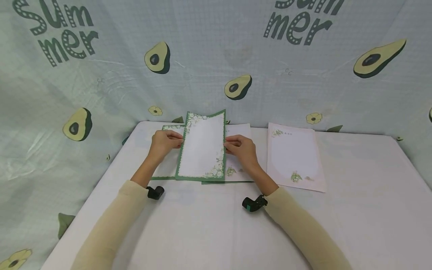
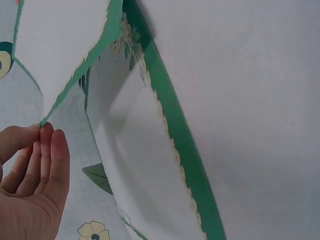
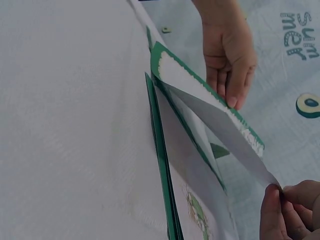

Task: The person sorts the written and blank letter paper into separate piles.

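Note:
A white sheet of paper with a green floral border [image 1: 201,148] is held up over the table between both hands. My left hand [image 1: 164,143] pinches its left edge between thumb and fingers, and my right hand [image 1: 243,149] pinches the right edge. In the left wrist view the sheet bends toward the pinched edge [image 2: 44,117]. Beneath it on the left lies another green-bordered sheet [image 1: 165,165]. Under its right side is a pale pink sheet [image 1: 237,165] with a small flower print, and a green edge shows below that one.
To the right lies a separate pink-bordered sheet [image 1: 296,155], apparently stacked on others. The table [image 1: 202,225] has a white cover. Behind it hangs a cloth [image 1: 202,56] printed with avocados and lettering. Each wrist wears a small black camera [image 1: 254,203].

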The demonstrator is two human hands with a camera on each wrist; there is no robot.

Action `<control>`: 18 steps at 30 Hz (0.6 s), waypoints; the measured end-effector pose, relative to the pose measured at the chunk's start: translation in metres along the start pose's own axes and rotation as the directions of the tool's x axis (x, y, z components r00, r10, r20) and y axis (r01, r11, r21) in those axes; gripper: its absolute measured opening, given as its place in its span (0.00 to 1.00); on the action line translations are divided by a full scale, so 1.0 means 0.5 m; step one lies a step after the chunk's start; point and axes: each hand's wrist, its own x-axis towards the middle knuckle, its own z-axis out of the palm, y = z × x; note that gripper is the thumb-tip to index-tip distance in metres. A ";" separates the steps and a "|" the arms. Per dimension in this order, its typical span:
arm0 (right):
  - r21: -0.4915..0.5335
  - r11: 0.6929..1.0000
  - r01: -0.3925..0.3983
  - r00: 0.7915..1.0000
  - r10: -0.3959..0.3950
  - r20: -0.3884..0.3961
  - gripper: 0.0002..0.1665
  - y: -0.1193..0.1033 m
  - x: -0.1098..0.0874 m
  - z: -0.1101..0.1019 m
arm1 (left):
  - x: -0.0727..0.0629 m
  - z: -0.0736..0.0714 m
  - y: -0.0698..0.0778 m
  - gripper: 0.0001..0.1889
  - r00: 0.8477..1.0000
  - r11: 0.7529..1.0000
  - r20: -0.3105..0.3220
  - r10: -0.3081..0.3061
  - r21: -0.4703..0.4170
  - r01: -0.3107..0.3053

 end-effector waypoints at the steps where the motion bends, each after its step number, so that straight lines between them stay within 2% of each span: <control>1: 0.003 1.000 0.000 1.000 0.000 0.001 0.13 -0.001 0.001 0.004 | 0.000 -0.003 -0.001 0.11 1.000 1.000 -0.004 -0.001 0.003 0.001; 10: 0.018 1.000 0.002 1.000 -0.002 0.005 0.13 -0.006 0.010 0.041 | 0.001 -0.043 -0.017 0.10 1.000 0.996 -0.021 0.006 0.090 -0.004; 18: 0.033 0.999 -0.027 0.999 0.026 0.029 0.12 -0.011 0.013 0.081 | -0.002 -0.069 -0.041 0.11 0.999 0.991 -0.041 -0.019 0.135 0.024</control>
